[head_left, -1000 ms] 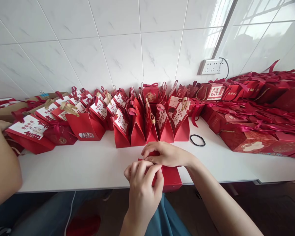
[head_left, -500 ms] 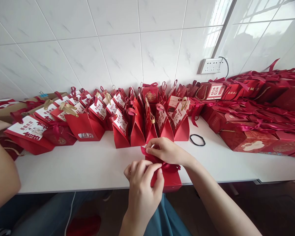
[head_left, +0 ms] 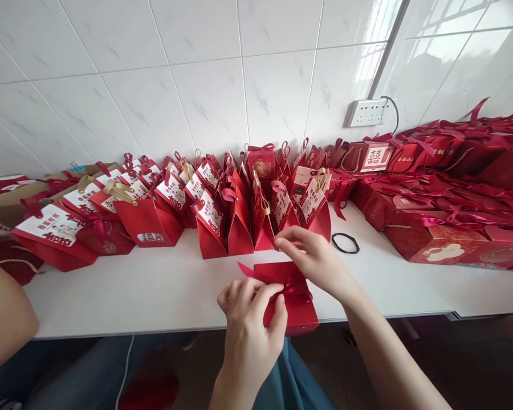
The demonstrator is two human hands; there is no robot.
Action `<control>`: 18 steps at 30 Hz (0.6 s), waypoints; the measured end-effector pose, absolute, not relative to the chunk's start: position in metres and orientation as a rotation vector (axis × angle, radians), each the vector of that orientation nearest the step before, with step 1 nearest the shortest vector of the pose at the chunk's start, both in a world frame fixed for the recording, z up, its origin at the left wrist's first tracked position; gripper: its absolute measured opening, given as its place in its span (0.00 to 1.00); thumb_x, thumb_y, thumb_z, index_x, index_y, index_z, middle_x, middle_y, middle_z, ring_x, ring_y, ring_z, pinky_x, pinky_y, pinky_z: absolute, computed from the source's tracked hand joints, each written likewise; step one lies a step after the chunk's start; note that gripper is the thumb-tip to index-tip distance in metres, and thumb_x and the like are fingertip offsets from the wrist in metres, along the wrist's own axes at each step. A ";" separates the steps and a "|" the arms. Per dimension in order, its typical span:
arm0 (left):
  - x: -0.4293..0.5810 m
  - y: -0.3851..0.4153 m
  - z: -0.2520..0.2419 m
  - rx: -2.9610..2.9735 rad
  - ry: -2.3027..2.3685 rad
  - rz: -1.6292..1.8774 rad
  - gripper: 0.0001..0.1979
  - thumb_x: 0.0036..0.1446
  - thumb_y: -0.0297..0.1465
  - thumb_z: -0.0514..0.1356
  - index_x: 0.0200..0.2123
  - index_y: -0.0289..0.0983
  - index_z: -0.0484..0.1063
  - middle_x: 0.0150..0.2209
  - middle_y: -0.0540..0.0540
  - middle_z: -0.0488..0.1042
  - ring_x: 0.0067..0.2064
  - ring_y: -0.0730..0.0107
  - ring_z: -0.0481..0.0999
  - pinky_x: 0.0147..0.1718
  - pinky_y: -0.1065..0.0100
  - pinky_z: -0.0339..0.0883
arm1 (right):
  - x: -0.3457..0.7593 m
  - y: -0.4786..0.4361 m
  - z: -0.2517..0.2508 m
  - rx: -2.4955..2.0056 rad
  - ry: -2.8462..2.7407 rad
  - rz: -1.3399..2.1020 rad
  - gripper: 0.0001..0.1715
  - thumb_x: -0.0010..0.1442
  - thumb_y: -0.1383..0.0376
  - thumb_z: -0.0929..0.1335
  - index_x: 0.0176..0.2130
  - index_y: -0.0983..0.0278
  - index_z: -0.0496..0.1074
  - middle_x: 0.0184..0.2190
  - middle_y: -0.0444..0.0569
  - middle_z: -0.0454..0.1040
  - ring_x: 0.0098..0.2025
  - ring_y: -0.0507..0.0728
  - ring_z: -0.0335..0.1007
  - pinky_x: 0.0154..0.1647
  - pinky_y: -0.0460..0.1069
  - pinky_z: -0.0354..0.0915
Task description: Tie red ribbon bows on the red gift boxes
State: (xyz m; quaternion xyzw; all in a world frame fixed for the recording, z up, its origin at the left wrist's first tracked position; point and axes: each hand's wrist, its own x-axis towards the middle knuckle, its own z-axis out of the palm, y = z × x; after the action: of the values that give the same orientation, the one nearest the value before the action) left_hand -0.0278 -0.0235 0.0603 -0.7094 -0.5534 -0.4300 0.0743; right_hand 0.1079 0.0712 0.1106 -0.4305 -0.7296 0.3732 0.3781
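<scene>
A red gift box [head_left: 301,319] lies near the table's front edge, directly in front of me. Across its top runs a dark red ribbon [head_left: 297,291], gathered at a knot. My left hand [head_left: 252,313] pinches this ribbon at the knot between thumb and forefinger, its other fingers bent. One pointed ribbon tail [head_left: 244,269] sticks out freely behind the left hand, toward the back left. Over the box's back right corner hovers my right hand [head_left: 310,253], off the ribbon, with loosely bent fingers and nothing visible in them.
Red gift bags [head_left: 211,236] with ribbon loops stand in rows behind the box. Ribboned red boxes [head_left: 444,245] are stacked at the right. A black band [head_left: 345,243] lies on the white table [head_left: 154,296]. Another person's arm [head_left: 6,310] reaches in at left.
My right hand has let go of the ribbon tail and moved up and right, uncovering the box top. The left hand keeps its pinch at the knot. The other person's arm has shifted slightly.
</scene>
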 end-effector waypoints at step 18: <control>-0.027 -0.023 0.060 -2.170 -1.621 -1.448 0.09 0.61 0.23 0.56 0.41 0.39 0.73 0.41 0.46 0.72 0.48 0.65 0.70 0.50 0.64 0.60 | 0.131 0.069 0.076 -1.148 -1.515 1.053 0.28 0.53 0.43 0.69 0.39 0.62 0.65 0.24 0.42 0.67 0.28 0.54 0.67 0.29 0.49 0.64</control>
State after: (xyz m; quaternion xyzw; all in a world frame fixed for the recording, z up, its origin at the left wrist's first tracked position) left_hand -0.0269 -0.0235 0.0602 -0.7061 -0.5275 -0.4712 0.0348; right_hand 0.1313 0.0691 0.0765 -0.4676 -0.6172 0.4287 0.4655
